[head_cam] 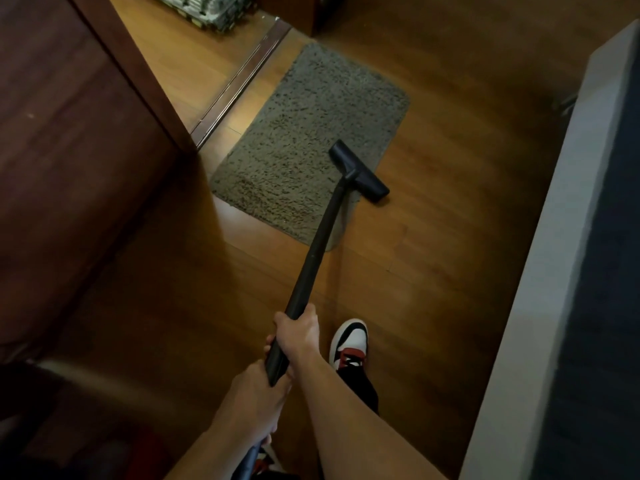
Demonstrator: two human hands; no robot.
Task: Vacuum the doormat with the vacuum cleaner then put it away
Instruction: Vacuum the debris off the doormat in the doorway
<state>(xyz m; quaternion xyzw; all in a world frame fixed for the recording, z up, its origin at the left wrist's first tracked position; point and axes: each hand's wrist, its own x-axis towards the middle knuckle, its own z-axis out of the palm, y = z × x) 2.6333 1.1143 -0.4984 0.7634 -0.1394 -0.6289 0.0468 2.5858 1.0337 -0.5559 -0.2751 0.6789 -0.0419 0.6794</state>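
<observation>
A grey shaggy doormat (311,133) lies on the wooden floor by a doorway threshold. The vacuum cleaner's black floor head (358,171) rests on the mat's near right edge, partly over the bare floor. Its black tube (318,244) slants down toward me. My right hand (299,336) grips the tube higher up. My left hand (258,400) holds the tube's lower end just behind it. The mat's near right corner looks lifted or folded beside the tube.
A dark wooden door or cabinet (76,150) stands on the left. A grey and dark ledge (571,237) runs along the right. My shoe (349,344) is on the floor beside the tube. A patterned rug (207,8) lies beyond the threshold (239,81).
</observation>
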